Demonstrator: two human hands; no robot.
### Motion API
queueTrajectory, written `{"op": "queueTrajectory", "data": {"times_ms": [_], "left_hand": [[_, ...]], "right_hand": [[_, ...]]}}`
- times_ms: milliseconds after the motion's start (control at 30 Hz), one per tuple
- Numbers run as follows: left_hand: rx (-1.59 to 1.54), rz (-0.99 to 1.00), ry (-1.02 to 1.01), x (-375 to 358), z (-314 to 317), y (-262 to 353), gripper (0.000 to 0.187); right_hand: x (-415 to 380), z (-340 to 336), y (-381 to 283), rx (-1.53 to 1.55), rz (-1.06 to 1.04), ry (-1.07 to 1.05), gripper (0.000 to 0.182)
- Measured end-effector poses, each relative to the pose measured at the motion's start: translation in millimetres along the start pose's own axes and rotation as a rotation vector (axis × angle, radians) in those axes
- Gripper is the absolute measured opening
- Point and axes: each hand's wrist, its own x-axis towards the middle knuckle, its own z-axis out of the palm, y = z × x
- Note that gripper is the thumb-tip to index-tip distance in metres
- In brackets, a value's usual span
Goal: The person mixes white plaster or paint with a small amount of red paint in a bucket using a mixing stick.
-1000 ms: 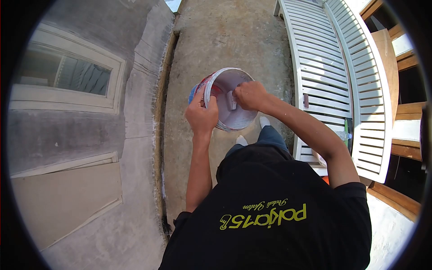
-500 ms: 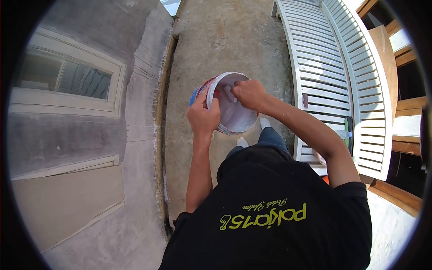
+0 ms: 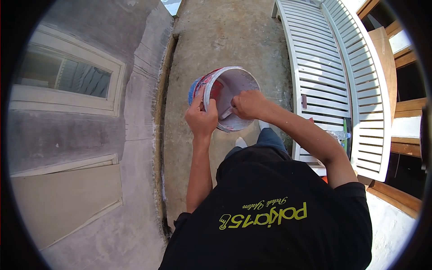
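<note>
A paint bucket (image 3: 236, 77), coated inside with whitish residue, is tilted with its mouth toward me. Its outside shows worn red and blue print. My left hand (image 3: 201, 118) is closed on the near-left part of the rim, thumb over the edge. Inside the mouth, my right hand (image 3: 250, 105) is closed around a pale flat tool (image 3: 226, 112), whose exact kind I cannot make out. The tool lies against or close to the lower inner wall. A red patch (image 3: 217, 90) shows on the bucket's inner left side.
Concrete floor (image 3: 225, 40) runs ahead under the bucket. To the right stands a white slatted bench (image 3: 319, 67) with a plastic bottle (image 3: 340, 135) on it. On the left is a grey wall (image 3: 67, 139) with a white-framed window (image 3: 72, 74).
My right hand has moved down and slightly right inside the bucket, carrying the pale tool from the upper inner wall to the lower part. The bucket has tipped slightly; my left hand keeps its hold.
</note>
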Motion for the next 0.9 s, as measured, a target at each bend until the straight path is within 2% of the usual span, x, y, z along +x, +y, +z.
{"op": "queueTrajectory", "data": {"times_ms": [167,400,567,800,900], "left_hand": [[0.07,0.051,-0.021,-8.5,-2.2,-10.2,0.041],[0.026,0.007,-0.029,-5.7,-4.2,3.5,0.042],[-0.022,0.012,0.002,-7.8,-0.9,2.8,0.042],[-0.09,-0.068,0.0,-8.6,-7.2,2.1,0.042],[-0.109,-0.048,0.002,-7.9,-8.5,3.1,0.043]], "right_hand": [[9.4,22.6,6.3,-0.051,0.003,0.107,0.017],[14.5,-6.6,25.6,-0.153,-0.011,0.224,0.014],[7.7,17.4,5.0,-0.118,0.01,0.128,0.016],[-2.2,-13.9,-2.2,0.0,0.065,0.081,0.03],[2.1,1.1,-8.4,0.011,0.028,0.068,0.027]]}}
